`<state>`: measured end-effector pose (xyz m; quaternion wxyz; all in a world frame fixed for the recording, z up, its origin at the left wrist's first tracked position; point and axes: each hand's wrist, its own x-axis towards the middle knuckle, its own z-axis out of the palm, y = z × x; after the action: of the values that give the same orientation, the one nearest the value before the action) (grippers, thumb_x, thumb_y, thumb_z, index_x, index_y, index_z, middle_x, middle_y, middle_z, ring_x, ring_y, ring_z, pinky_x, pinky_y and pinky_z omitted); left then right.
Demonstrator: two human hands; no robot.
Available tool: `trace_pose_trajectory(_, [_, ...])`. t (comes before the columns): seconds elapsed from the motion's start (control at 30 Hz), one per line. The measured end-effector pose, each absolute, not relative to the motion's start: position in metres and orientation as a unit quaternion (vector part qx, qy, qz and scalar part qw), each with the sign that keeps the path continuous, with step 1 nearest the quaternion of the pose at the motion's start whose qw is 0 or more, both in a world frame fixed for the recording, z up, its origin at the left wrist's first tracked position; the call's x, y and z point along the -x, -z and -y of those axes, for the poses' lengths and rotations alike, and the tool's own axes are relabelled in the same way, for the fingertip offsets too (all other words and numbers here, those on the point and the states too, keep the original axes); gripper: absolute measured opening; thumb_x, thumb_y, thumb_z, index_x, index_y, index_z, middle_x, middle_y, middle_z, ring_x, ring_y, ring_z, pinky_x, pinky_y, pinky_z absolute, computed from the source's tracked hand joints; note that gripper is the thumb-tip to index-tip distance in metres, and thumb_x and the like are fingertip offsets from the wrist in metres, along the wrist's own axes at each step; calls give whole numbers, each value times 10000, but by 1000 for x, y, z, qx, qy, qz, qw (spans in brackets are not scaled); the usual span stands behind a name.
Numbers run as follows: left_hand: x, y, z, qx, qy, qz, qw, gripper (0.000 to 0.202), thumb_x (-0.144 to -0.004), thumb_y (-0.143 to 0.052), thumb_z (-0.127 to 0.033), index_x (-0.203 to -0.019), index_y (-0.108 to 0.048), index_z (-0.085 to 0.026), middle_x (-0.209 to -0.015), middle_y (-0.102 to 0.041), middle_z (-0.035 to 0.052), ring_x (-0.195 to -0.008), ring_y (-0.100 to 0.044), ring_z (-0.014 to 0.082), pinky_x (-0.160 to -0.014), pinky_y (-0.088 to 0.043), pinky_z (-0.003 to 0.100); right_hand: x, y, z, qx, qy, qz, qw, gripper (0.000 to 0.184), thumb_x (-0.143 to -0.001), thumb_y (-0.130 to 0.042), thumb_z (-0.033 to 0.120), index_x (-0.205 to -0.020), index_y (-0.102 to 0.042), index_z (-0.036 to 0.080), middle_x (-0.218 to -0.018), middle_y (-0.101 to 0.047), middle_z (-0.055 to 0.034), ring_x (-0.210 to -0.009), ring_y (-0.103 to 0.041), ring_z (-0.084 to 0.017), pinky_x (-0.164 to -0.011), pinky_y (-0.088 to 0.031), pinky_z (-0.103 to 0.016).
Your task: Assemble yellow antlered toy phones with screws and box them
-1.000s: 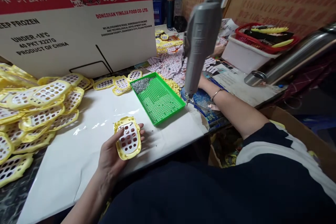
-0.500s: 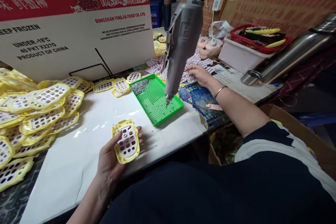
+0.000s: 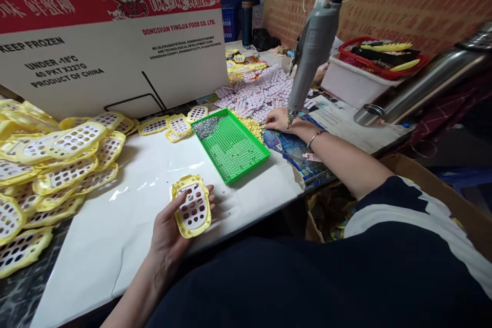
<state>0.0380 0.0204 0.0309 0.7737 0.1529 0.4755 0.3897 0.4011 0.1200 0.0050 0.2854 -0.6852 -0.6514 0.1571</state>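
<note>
My left hand (image 3: 169,233) holds a yellow-rimmed white keypad cover (image 3: 192,206) with several holes, flat on the white sheet (image 3: 126,215) near the table's front edge. My right hand (image 3: 280,119) is stretched out to the right of the green tray (image 3: 230,144), fingertips down on a heap of small white and pink pieces (image 3: 259,92); whether it pinches one I cannot tell. A grey electric screwdriver (image 3: 311,59) hangs from above, its tip just over my right hand, untouched. The tray holds a pile of small screws (image 3: 205,125) at its far corner.
A big heap of yellow keypad covers (image 3: 54,159) fills the left side. A large cardboard box (image 3: 111,36) stands behind. At the right are a white bin with a red basket (image 3: 369,69), a steel flask (image 3: 418,87) and small yellow parts (image 3: 251,125).
The hanging screwdriver swung from over the green tray to the right, above my right hand. My right hand shifted slightly nearer on the heap of pieces. My left hand kept hold of the cover.
</note>
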Motion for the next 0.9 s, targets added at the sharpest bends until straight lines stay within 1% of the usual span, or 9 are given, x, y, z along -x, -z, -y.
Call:
trace_pose_trajectory(0.13, [-31, -22, -21, -160, -409, -419, 795, 510, -740, -576, -178, -1247, -566, -133, -968, -738, 146, -781, -719, 278, -672, -604, 371, -405, -10, -101, 696, -189, 600, 346, 85, -604, -694, 215, -549, -635, 192, -596, -623, 8, -624, -542, -143, -633, -411, -282])
trace_pose_trajectory(0.2, [-31, -21, -21, -152, -437, -399, 791, 552, -713, -570, -157, -1265, -560, -145, -1001, -732, 134, -860, -710, 287, -772, -594, 410, -409, -12, -86, 704, -192, 559, 393, 100, -623, -669, 263, -586, -622, 183, -631, -623, 8, -629, -533, -135, -629, -415, -275])
trace_pose_trajectory(0.27, [-34, -23, -21, -133, -460, -406, 778, 590, -702, -537, -129, -1293, -537, -134, -991, -733, 133, -874, -708, 281, -835, -575, 440, -411, -13, -69, 715, -195, 513, 434, 146, -620, -659, 306, -599, -594, 177, -632, -609, 8, -615, -517, -126, -612, -412, -270])
trace_pose_trajectory(0.43, [-41, -28, -21, -103, -453, -425, 777, 510, -759, -486, -140, -1263, -543, -87, -1030, -714, 184, -949, -692, 278, -851, -568, 416, -408, -16, -30, 740, -218, 417, 480, 221, -598, -677, 363, -558, -566, 176, -557, -561, 16, -528, -457, -99, -538, -383, -255])
trace_pose_trajectory(0.53, [-40, -26, -21, -103, -466, -425, 769, 438, -772, -490, -144, -1199, -589, -128, -1032, -718, 154, -976, -683, 264, -894, -547, 414, -395, -28, -5, 748, -247, 385, 481, 251, -590, -709, 393, -562, -576, 182, -500, -521, 28, -460, -411, -85, -479, -379, -251])
trace_pose_trajectory(0.63, [-38, -24, -19, -120, -502, -406, 754, 428, -751, -529, -139, -1169, -609, -184, -1042, -719, 106, -1023, -664, 263, -957, -507, 439, -360, -42, 18, 724, -312, 379, 484, 289, -588, -723, 444, -592, -569, 200, -441, -449, 52, -406, -383, -84, -421, -374, -244])
trace_pose_trajectory(0.7, [-39, -22, -17, -145, -523, -384, 747, 447, -731, -556, -148, -1170, -607, -217, -1066, -711, 81, -1063, -644, 269, -986, -482, 455, -321, -46, 29, 661, -385, 395, 508, 290, -548, -764, 397, -569, -560, 192, -493, -503, 37, -420, -396, -70, -379, -289, -206])
trace_pose_trajectory(0.77, [-41, -20, -17, -181, -546, -357, 736, 470, -714, -574, -166, -1177, -594, -244, -1112, -694, 63, -1089, -630, 268, -1006, -460, 458, -275, -45, 36, 612, -440, 413, 512, 231, -586, -753, 352, -580, -592, 186, -504, -501, 42, -418, -355, -53, -368, -220, -197])
trace_pose_trajectory(0.9, [-43, -15, -16, -257, -614, -283, 690, 539, -670, -625, -228, -1200, -556, -300, -1232, -634, 32, -1156, -587, 265, -1042, -415, 452, -192, -36, 31, 529, -555, 395, 506, 243, -636, -726, 358, -588, -584, 167, -504, -471, 55, -448, -334, -45, -422, -228, -205])
